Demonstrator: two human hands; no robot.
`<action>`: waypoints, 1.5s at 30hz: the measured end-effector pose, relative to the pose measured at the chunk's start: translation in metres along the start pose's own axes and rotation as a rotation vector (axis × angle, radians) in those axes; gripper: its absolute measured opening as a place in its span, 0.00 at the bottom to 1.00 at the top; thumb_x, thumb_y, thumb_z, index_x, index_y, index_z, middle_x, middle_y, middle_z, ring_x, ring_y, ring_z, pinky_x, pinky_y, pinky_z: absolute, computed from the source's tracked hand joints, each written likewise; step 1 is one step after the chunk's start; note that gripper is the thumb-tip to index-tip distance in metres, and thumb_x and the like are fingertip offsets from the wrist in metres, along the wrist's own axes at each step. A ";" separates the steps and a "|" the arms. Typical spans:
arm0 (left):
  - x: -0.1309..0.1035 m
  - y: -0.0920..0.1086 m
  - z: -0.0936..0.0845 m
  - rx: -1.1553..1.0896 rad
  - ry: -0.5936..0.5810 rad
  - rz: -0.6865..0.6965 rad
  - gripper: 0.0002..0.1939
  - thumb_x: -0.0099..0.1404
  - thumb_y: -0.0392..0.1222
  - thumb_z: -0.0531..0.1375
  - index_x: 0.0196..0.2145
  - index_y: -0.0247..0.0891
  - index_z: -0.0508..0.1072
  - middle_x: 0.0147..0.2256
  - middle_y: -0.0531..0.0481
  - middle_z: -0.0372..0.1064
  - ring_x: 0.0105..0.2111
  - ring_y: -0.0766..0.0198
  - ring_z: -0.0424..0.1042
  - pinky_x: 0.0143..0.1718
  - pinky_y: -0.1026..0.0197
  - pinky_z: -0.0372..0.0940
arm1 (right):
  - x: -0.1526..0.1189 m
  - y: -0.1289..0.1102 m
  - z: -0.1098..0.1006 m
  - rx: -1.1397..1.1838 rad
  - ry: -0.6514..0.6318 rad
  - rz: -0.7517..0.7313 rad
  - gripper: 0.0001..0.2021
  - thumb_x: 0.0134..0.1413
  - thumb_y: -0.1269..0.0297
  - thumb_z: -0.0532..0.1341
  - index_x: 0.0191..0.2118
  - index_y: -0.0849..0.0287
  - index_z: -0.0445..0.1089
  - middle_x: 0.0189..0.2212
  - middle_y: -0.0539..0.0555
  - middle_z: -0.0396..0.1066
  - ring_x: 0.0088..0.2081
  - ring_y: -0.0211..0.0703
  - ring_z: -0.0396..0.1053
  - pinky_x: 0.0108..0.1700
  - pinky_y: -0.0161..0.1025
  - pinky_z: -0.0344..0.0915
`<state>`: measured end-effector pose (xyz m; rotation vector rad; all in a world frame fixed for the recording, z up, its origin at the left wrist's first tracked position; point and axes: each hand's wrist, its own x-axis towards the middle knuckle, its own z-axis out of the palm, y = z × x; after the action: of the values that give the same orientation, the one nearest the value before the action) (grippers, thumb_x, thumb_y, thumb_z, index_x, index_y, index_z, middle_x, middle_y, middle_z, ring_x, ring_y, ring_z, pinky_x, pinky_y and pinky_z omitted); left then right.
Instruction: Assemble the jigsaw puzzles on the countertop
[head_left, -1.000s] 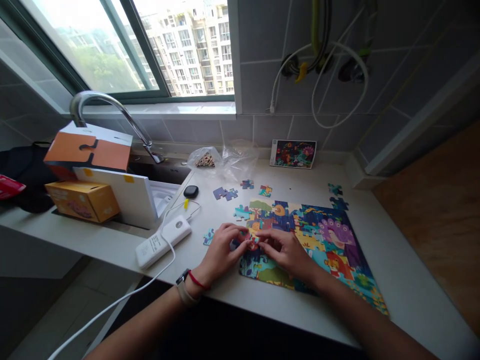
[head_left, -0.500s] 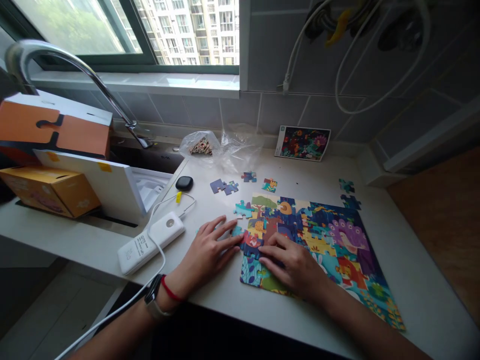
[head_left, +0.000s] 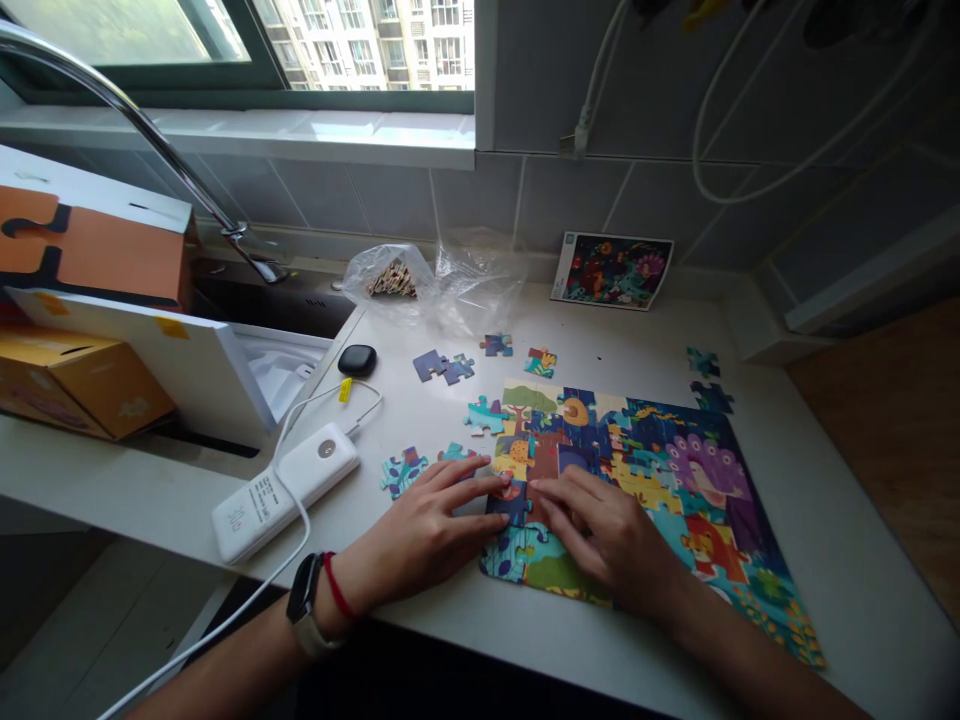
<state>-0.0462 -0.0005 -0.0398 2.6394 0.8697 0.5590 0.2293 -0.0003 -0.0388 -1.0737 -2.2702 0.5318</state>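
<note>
Two hands lie flat, fingers spread: your left hand (head_left: 420,530) and right hand (head_left: 604,530) press the jigsaw puzzle (head_left: 645,480) at its lower left corner, six o'clock on the counter (head_left: 825,560); press evenly, keeping neighbours from shifting

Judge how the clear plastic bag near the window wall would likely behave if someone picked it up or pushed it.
The clear plastic bag looks crumpled and thin, so it would probably flop and change shape rather than hold stiff. It seems light for its size, so a push might skid it across the countertop. The small brown contents at one end would likely sag or shift.
</note>
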 end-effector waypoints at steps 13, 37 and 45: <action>0.000 0.001 0.003 0.013 -0.003 -0.020 0.11 0.76 0.38 0.59 0.53 0.44 0.77 0.62 0.45 0.71 0.66 0.47 0.65 0.63 0.41 0.67 | -0.001 -0.001 -0.004 -0.131 -0.129 -0.113 0.11 0.70 0.70 0.57 0.46 0.59 0.79 0.32 0.56 0.74 0.33 0.45 0.73 0.34 0.39 0.68; -0.002 -0.001 0.003 0.013 0.056 -0.022 0.12 0.74 0.43 0.63 0.54 0.45 0.79 0.60 0.43 0.74 0.64 0.46 0.68 0.60 0.39 0.71 | -0.003 0.003 -0.003 -0.202 -0.153 -0.139 0.11 0.71 0.67 0.57 0.47 0.58 0.79 0.33 0.56 0.74 0.34 0.44 0.73 0.35 0.38 0.67; -0.002 -0.001 0.005 -0.032 0.066 -0.074 0.16 0.72 0.48 0.66 0.55 0.45 0.78 0.62 0.43 0.71 0.65 0.46 0.66 0.61 0.38 0.70 | -0.002 0.002 -0.004 -0.203 -0.158 -0.127 0.11 0.72 0.67 0.58 0.47 0.59 0.79 0.33 0.56 0.75 0.34 0.45 0.74 0.35 0.39 0.69</action>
<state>-0.0461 -0.0015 -0.0456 2.5616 0.9656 0.6390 0.2335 0.0000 -0.0376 -1.0039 -2.5556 0.3513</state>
